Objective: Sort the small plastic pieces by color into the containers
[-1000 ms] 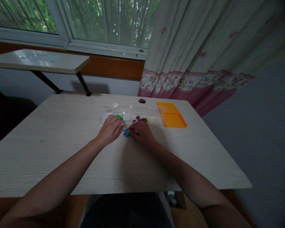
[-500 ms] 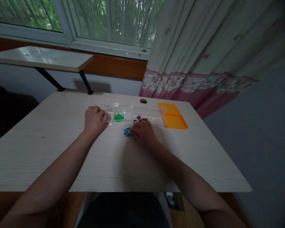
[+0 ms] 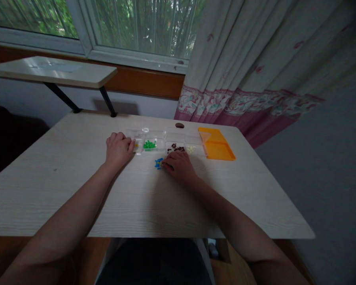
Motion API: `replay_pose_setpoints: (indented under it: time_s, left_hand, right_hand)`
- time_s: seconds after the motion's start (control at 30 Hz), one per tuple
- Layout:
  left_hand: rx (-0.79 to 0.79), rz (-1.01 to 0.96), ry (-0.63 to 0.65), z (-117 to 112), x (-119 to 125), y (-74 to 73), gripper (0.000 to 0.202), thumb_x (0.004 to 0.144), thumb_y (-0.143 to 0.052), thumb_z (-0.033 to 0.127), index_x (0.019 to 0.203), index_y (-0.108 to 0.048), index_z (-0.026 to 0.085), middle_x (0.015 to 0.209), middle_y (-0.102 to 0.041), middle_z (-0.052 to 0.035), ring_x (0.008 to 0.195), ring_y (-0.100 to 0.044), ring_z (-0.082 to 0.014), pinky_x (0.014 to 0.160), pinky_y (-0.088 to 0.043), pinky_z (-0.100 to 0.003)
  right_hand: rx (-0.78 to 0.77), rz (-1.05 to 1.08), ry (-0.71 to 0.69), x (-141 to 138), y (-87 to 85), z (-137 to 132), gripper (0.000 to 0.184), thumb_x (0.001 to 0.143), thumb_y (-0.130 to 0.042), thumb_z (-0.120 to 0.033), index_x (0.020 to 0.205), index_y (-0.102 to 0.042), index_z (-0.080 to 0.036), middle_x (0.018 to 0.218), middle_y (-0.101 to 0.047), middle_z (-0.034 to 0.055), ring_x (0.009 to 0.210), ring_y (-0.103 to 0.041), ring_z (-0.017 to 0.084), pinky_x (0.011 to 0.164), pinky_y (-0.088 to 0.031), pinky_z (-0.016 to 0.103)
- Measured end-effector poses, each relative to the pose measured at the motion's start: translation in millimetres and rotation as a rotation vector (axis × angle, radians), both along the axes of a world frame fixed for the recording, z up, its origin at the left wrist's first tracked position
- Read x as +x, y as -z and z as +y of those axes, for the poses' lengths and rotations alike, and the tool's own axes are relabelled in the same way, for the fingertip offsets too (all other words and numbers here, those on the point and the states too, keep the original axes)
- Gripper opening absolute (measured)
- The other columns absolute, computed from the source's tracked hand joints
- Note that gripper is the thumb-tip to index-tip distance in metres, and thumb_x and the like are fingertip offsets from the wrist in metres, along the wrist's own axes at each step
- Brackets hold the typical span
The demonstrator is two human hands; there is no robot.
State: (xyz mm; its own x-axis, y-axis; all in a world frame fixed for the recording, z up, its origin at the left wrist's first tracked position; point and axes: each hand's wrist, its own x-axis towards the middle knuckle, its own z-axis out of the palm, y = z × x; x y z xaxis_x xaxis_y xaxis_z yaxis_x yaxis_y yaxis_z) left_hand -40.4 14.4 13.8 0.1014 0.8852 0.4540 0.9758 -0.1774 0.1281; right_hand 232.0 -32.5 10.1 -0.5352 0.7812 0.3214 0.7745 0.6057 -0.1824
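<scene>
My left hand [image 3: 118, 148] has its fingers curled over the left end of a clear plastic compartment box [image 3: 158, 134], holding it by that end. Beside those fingers a little yellow shows in the leftmost compartment. Green pieces [image 3: 150, 145], dark brown pieces [image 3: 175, 148] and pale yellow pieces [image 3: 190, 149] lie in other compartments. In front of the box, a small heap of blue pieces [image 3: 158, 163], with a bit of yellow among them, rests on the table. My right hand [image 3: 180, 164] is at the heap's right side, fingertips pinched together; what is between them is hidden.
An orange tray [image 3: 219, 148] lies at the box's right end, partly under its clear corner. Behind the box is a round hole [image 3: 179, 125] in the pale wooden table [image 3: 121, 209]. A raised shelf [image 3: 62, 73] stands back left, and a curtain [image 3: 225, 91] hangs behind.
The right fingertips have shifted very slightly at the blue heap, and the heap looks a bit different in shape. The left hand keeps its place on the box.
</scene>
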Motion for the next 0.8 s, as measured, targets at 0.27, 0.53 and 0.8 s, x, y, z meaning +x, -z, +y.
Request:
replay_pose_setpoints:
  time_s: [0.27, 0.53, 0.8]
  left_hand:
    - [0.109, -0.063, 0.149, -6.5, 12.0, -3.9, 0.039, 0.097, -0.045, 0.040, 0.075, -0.069, 0.018, 0.087, -0.057, -0.0114, 0.093, -0.047, -0.0287, 0.080, -0.036, -0.044]
    - [0.105, -0.109, 0.479, -30.1, 49.9, -6.0, 0.036, 0.098, -0.048, 0.038, 0.073, -0.064, 0.018, 0.082, -0.056, -0.0077, 0.087, -0.048, -0.0235, 0.079, -0.037, -0.039]
    - [-0.026, -0.118, 0.604, -29.4, 57.9, 2.8, 0.033, 0.100, -0.043, 0.033, 0.079, -0.062, 0.017, 0.086, -0.056, -0.0085, 0.087, -0.048, -0.0237, 0.080, -0.039, -0.039]
  right_hand:
    - [0.147, -0.152, -0.021, -3.6, -4.8, -1.3, 0.016, 0.094, -0.061, -0.033, 0.099, -0.073, -0.023, 0.099, -0.068, 0.0048, 0.097, -0.050, 0.022, 0.087, -0.028, 0.038]
    - [0.184, -0.174, -0.039, -7.4, -2.9, -0.6, 0.017, 0.096, -0.058, -0.029, 0.091, -0.074, -0.024, 0.093, -0.068, 0.0036, 0.094, -0.049, 0.020, 0.086, -0.027, 0.036]
    - [0.173, -0.211, 0.006, -7.0, -3.9, 0.8, 0.015, 0.094, -0.062, -0.030, 0.087, -0.073, -0.023, 0.091, -0.068, 0.0036, 0.092, -0.049, 0.020, 0.084, -0.027, 0.036]
